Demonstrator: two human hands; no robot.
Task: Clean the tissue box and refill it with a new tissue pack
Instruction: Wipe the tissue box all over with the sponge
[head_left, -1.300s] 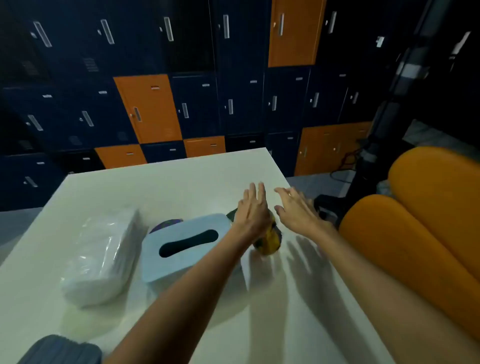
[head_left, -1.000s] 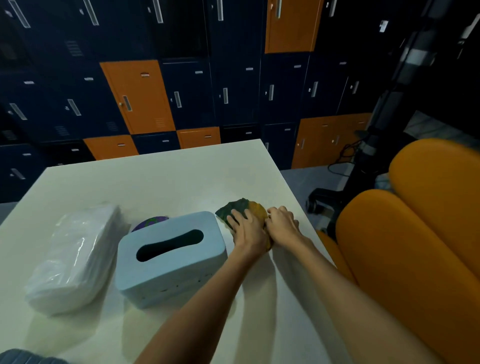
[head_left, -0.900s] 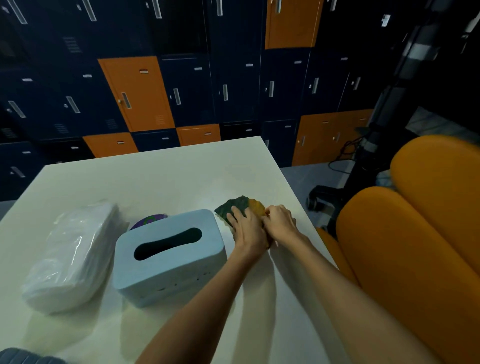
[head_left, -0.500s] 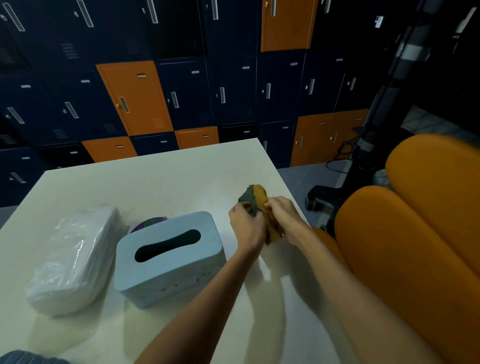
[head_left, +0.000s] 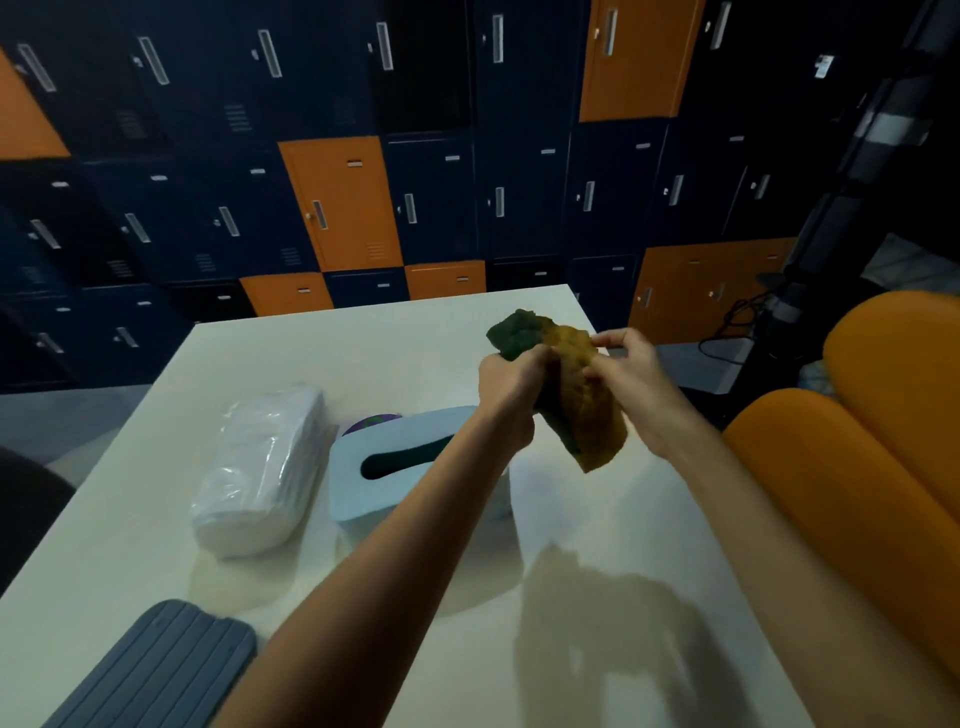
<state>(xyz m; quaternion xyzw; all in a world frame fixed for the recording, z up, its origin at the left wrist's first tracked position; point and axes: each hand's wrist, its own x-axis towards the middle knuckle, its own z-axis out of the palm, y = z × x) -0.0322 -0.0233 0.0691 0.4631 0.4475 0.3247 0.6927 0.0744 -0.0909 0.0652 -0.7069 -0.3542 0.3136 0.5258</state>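
Since a moment ago, both hands have lifted the green-and-orange cloth clear of the white table, and it now hangs in the air between them, higher than before.

Nearest the viewer, at the lower left table edge and well behind the fingers, lies a grey ribbed lid-like panel. The cloth and hands cast a dark shadow on the bare table below them.

Farther in, the left forearm crosses over the light blue tissue box, which sits on the table below and to the left of the left hand's fingers, its dark oval slot facing up. Just left of the box lies the new tissue pack, wrapped in clear plastic, well apart from either hand. A small purple object peeks out just behind the box; what it is cannot be told.

Above these, the left hand is clenched around the cloth's green end. The right hand pinches the orange edge between thumb and fingertips. The cloth's lower corner droops beneath both hands.

To the right is an orange cushioned seat. Beyond the table stand navy and orange lockers.
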